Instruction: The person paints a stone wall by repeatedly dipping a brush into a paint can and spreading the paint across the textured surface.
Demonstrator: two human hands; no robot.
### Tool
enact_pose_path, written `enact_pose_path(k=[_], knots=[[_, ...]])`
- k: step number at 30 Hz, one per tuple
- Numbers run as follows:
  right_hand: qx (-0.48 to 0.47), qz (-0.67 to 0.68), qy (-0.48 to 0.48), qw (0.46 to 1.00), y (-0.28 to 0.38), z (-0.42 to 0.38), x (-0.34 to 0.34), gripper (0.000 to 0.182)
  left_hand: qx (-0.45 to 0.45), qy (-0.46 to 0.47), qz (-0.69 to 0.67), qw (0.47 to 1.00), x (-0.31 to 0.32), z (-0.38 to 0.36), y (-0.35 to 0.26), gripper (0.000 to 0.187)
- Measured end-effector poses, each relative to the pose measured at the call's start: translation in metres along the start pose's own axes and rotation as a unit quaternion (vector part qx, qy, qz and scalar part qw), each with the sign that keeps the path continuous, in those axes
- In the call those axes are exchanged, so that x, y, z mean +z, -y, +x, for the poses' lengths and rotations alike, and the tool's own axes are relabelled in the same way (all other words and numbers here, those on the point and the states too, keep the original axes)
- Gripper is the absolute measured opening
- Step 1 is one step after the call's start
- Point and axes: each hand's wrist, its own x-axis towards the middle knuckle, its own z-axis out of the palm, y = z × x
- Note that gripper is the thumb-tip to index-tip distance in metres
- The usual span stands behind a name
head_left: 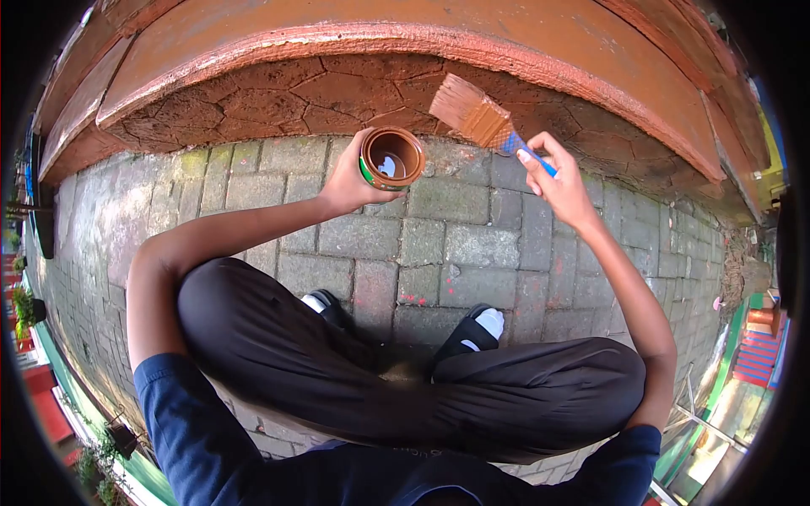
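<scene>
My left hand (350, 179) is wrapped round a small paint can (369, 169) with a green label and brown paint coating its rim and inner wall. The can is tipped so its mouth faces me, and a pale reflection shows inside. In my right hand (557, 179) is a paintbrush (491, 126) with a blue handle, pinched between thumb and fingers. Its wide bristles are covered in brown paint and point up and left, overlapping the brown stone-patterned face (337, 94) of a low wall in this view.
Above that face runs a ledge (540, 42) with a rough, reddish-brown lip. Grey paving blocks (485, 244), some with red specks, lie between the wall and my sandalled feet (485, 325). Potted plants (118, 438) stand at far left; red and blue slats (755, 358) show at far right.
</scene>
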Motion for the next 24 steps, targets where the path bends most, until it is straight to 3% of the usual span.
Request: enact_pose_path(k=[5,11,17,22,24], knots=[[0.027,-0.056,0.174,0.983,0.049,0.038,-0.026,0.032,0.003,-0.002,0.060,0.998,0.004,0.001,0.001,0.100],[0.148,-0.159,0.327,0.920,0.065,0.082,0.027,0.041,0.043,0.040,0.055,0.997,0.009,0.005,-0.003,0.103],[0.065,-0.334,0.339,0.877,0.075,0.073,0.079,0.044,0.068,0.087,0.017,0.994,0.019,-0.004,-0.018,0.099],[0.066,-0.308,0.358,0.879,0.064,0.063,0.071,0.040,0.070,0.141,0.026,0.987,0.019,-0.006,-0.020,0.102],[-0.002,-0.303,0.334,0.893,0.068,0.058,0.056,0.036,0.040,0.137,0.002,0.990,0.019,-0.010,-0.018,0.104]])
